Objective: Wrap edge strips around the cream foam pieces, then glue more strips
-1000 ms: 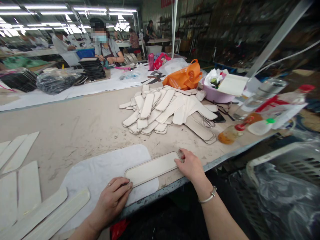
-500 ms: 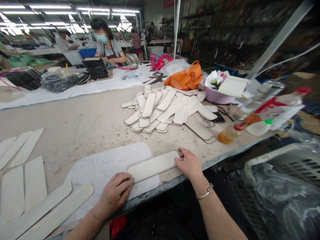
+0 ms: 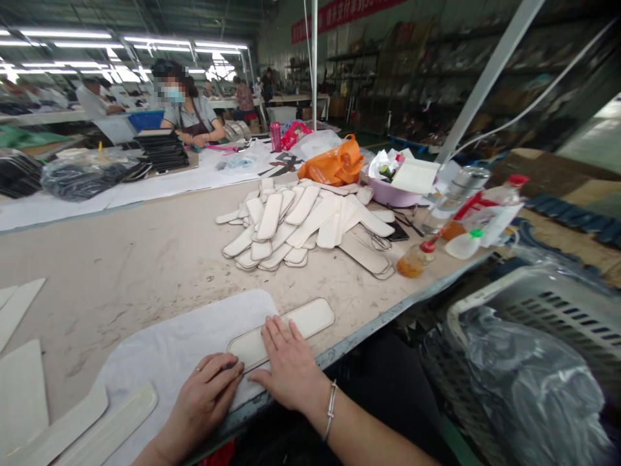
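A long off-white strip-shaped panel [image 3: 313, 318] with rounded corners and a dark edge lies near the table's front edge, partly on a white cloth [image 3: 179, 333]. My right hand [image 3: 294, 366] rests flat across the panel's middle, fingers stretched out and thumb spread. At the panel's left end, the bent fingers of my left hand [image 3: 206, 391] are closed against its edge; their undersides are hidden. Beyond my hands is a loose pile of similar white panels [image 3: 284, 223]. More pale strips [image 3: 116, 421] lie at the lower left, some overlapping the cloth.
Behind the pile are an orange bag [image 3: 332, 165] and a purple basin [image 3: 395, 193]. A bottle of amber liquid [image 3: 414, 262] stands near the right table edge. A plastic crate [image 3: 460, 310] holding clear film is at the right. A masked co-worker [image 3: 194, 120] sits across the table.
My right hand has moved from the panel's right end to lie flat on its middle. My left hand stays at the left end. The camera view has shifted to the right.
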Demonstrator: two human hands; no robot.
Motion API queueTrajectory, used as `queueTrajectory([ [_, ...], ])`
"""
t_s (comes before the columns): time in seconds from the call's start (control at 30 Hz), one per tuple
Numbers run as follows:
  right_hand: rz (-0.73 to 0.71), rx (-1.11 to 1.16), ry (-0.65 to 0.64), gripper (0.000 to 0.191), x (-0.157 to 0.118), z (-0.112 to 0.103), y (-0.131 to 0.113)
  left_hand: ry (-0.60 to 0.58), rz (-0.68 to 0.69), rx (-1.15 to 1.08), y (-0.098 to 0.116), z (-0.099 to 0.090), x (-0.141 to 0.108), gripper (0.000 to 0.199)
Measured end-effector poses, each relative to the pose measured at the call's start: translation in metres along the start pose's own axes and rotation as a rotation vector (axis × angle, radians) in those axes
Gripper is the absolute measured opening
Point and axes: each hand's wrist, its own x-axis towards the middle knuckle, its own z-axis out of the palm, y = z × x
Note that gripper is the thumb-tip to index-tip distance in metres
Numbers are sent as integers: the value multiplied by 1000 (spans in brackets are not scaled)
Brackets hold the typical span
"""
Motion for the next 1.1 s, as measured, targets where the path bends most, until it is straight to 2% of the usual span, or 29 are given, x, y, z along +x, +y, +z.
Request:
queueTrajectory([
  [0.33, 384, -141, -8, 83, -25, -11, 63, 5, -39, 0, 0, 1, -1, 20],
  [0.43, 414, -175, 9, 81, -28, -10, 68, 16, -88, -7, -3, 0, -5, 19],
  [0.53, 419, -202, 35, 81, -28, -7, 68, 58, -196, -51, -6, -2, -7, 20],
  [0.67, 418, -213, 57, 81, -26, -5, 67, 180, -268, -23, 8, 1, 12, 30],
  [0.73, 416, -213, 53, 80, -26, -7, 66, 90, -228, 13, 25, 10, 34, 42],
  [0.83, 411, -217, 59, 75, -27, -10, 64, -190, -123, 63, 50, 26, 70, 58],
  [0.9, 407, -215, 63, 73, -28, -10, 64, -332, -62, 110, 56, 33, 83, 62],
  [1.0, 401, -206, 76, 72, -29, -8, 66, -435, -24, 201, 45, 31, 73, 64],
  [1.1, 394, -188, 92, 75, -30, -4, 69, -447, -26, 303, 21, 17, 40, 66],
])
